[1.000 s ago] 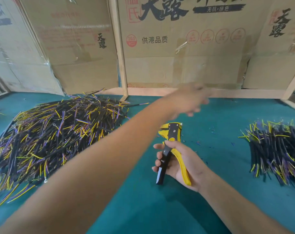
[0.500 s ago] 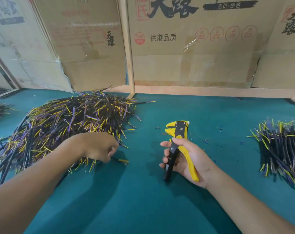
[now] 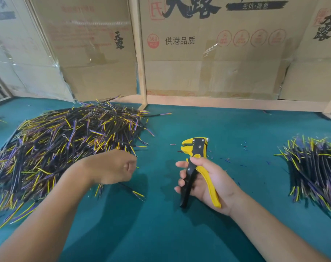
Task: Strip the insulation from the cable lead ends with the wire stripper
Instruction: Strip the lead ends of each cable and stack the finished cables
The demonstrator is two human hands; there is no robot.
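My right hand (image 3: 214,183) grips a yellow and black wire stripper (image 3: 195,148) by its handles, jaws pointing up and away, over the middle of the teal table (image 3: 160,233). My left hand (image 3: 111,168) is curled at the near right edge of a big pile of black cables (image 3: 66,140) with yellow and purple leads. From under that hand a single black cable (image 3: 135,193) sticks out to the right, its yellow and purple leads just above the table. The hand hides the grip itself. The stripper's jaws hold nothing.
A smaller pile of the same cables (image 3: 316,167) lies at the right edge. Small bits of cut insulation (image 3: 244,148) are scattered beyond the stripper. Cardboard sheets (image 3: 208,72) and a wooden post (image 3: 141,72) wall off the back of the table.
My left arm swung back from the far right side to the big left pile, closed on a cable there and drew it slightly right. My right hand with the stripper stayed put.
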